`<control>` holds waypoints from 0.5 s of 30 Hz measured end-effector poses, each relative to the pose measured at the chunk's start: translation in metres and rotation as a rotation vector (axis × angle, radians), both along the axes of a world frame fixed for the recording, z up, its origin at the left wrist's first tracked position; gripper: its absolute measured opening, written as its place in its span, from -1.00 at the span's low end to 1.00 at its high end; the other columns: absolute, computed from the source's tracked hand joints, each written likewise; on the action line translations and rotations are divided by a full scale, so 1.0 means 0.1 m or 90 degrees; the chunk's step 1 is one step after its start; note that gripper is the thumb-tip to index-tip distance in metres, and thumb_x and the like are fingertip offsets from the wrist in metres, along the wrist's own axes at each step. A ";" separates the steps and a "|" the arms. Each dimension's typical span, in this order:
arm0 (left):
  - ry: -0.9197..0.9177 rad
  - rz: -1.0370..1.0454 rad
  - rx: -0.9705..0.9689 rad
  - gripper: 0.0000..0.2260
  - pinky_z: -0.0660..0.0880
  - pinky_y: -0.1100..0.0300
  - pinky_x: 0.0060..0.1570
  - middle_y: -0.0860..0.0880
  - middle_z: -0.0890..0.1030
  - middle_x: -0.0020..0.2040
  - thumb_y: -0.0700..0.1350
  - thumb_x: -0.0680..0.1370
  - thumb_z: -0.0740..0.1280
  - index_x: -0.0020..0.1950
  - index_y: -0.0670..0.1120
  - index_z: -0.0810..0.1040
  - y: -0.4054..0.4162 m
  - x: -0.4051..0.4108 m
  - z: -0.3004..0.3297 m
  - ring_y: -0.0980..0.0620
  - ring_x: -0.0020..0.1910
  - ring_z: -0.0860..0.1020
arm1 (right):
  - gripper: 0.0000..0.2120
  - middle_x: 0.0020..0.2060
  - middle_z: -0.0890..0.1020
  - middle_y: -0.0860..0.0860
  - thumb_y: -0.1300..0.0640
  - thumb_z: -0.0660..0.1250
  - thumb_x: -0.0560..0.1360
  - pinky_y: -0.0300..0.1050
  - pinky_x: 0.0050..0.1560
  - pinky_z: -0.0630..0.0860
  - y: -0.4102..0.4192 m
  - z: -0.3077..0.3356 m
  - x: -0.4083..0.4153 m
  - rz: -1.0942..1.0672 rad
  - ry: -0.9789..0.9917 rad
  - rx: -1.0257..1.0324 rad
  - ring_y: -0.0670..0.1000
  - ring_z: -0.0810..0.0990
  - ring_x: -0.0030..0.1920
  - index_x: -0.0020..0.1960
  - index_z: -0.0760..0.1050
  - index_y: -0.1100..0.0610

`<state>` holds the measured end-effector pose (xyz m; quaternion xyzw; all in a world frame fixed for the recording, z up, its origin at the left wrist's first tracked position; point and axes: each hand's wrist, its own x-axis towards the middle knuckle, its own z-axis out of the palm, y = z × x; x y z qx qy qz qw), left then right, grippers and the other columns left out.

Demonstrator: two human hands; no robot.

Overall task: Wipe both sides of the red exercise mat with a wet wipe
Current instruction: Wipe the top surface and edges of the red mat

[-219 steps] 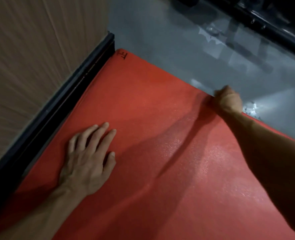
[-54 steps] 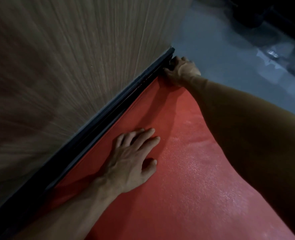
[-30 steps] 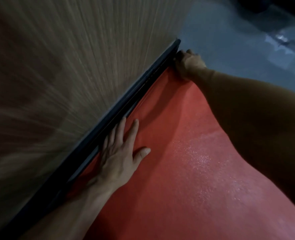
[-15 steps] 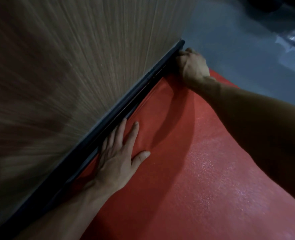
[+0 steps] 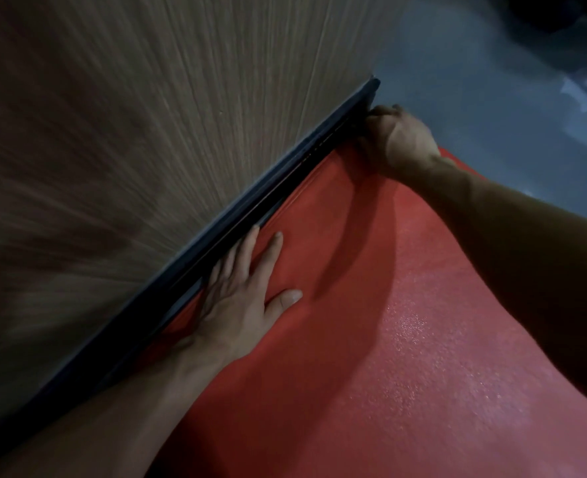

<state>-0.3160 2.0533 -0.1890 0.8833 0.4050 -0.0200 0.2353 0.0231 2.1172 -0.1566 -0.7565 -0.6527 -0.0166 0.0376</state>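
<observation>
The red exercise mat (image 5: 371, 339) lies on the grey floor (image 5: 492, 81) against the wall's black skirting (image 5: 250, 208). The left hand (image 5: 243, 294) presses flat, fingers straight; the right hand (image 5: 399, 139) is curled at the far corner, its hold hidden.

The wood-grain wall (image 5: 130, 139) and its dark baseboard (image 5: 250, 208) close off the left edge of the red mat (image 5: 371, 357). Open grey floor (image 5: 492, 91) lies beyond the mat's far end.

The red mat (image 5: 371, 339) lies on the grey floor (image 5: 492, 81), one edge against the black baseboard (image 5: 250, 208). The left hand (image 5: 243, 298) rests flat on it; the right hand (image 5: 402, 139) is curled at its far corner.
</observation>
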 end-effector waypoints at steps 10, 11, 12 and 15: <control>-0.009 0.004 0.007 -0.20 -0.15 0.10 0.49 0.02 -0.21 0.68 0.52 0.50 -0.13 0.66 0.21 -0.20 0.00 0.00 -0.01 0.01 0.64 -0.10 | -0.77 -0.05 0.60 0.20 0.06 0.43 0.49 0.01 -0.12 0.49 -0.08 -0.12 -0.66 -0.049 0.205 0.089 0.27 0.58 -0.07 -0.04 0.62 0.25; -0.010 0.007 0.004 -0.19 -0.16 0.11 0.48 0.03 -0.22 0.68 0.52 0.49 -0.14 0.66 0.22 -0.21 0.00 0.00 -0.01 0.01 0.64 -0.11 | -0.75 -0.08 0.59 0.19 0.02 0.42 0.50 0.01 -0.16 0.49 -0.13 -0.10 -0.64 0.019 0.189 0.072 0.26 0.58 -0.11 -0.07 0.62 0.23; -0.012 0.009 0.003 -0.19 -0.17 0.11 0.48 0.03 -0.24 0.68 0.52 0.49 -0.14 0.66 0.22 -0.22 0.01 0.00 0.00 0.02 0.64 -0.12 | -0.70 -0.10 0.59 0.19 -0.05 0.41 0.50 0.01 -0.18 0.50 -0.12 -0.08 -0.56 0.067 0.169 0.060 0.24 0.58 -0.14 -0.09 0.62 0.22; -0.005 0.004 -0.002 -0.21 -0.19 0.10 0.47 0.03 -0.27 0.67 0.51 0.53 -0.08 0.65 0.22 -0.24 0.00 0.00 0.01 0.02 0.64 -0.15 | -0.61 -0.07 0.63 0.17 -0.17 0.40 0.44 0.00 -0.15 0.53 0.03 -0.01 -0.30 -0.018 0.134 0.061 0.25 0.62 -0.12 -0.08 0.65 0.19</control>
